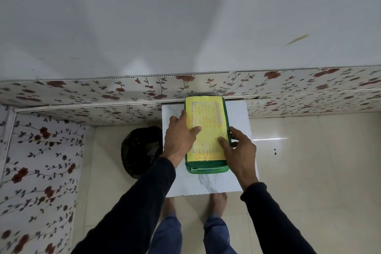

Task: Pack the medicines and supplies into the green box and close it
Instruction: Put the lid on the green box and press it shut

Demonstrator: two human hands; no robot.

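green box (207, 166) lid down, on white tabletop (214, 186) | left hand (179, 138) spread on box's left edge, thumb pressing yellow label (208, 113) | right hand (241, 150) grips box's right edge, thumb on top | black bag (140, 150) left of box, on floor (309, 171)

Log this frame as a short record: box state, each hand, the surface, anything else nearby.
box: green box, yellow printed lid down, looks closed
surface: white marbled table, with the box at its far side
left hand: thumb on the lid, fingers straight along the box's left edge
right hand: thumb on the lid, fingers curled round the right edge
nearby: black bag on the floor, left of the table
latch: cannot tell
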